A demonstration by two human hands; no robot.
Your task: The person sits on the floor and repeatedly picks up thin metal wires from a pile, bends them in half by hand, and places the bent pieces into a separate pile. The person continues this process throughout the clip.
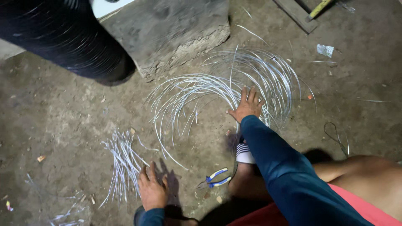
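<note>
A loose coil of thin silver wire (268, 75) lies spread on the concrete floor ahead of me. My right hand (247, 105), in a dark blue sleeve, reaches out and presses flat on the coil with its fingers apart. My left hand (151, 189) rests palm down on the floor, fingers spread, just right of a bundle of short cut wire pieces (122, 161). Blue-handled pliers (215, 178) lie on the floor between my two hands, touched by neither.
A large black cylinder (63, 35) and a rough concrete block (176, 33) stand at the back. A wooden plank (297, 14) lies top right. A small bent wire loop (337, 136) lies at right. My bare knee (368, 175) is at lower right.
</note>
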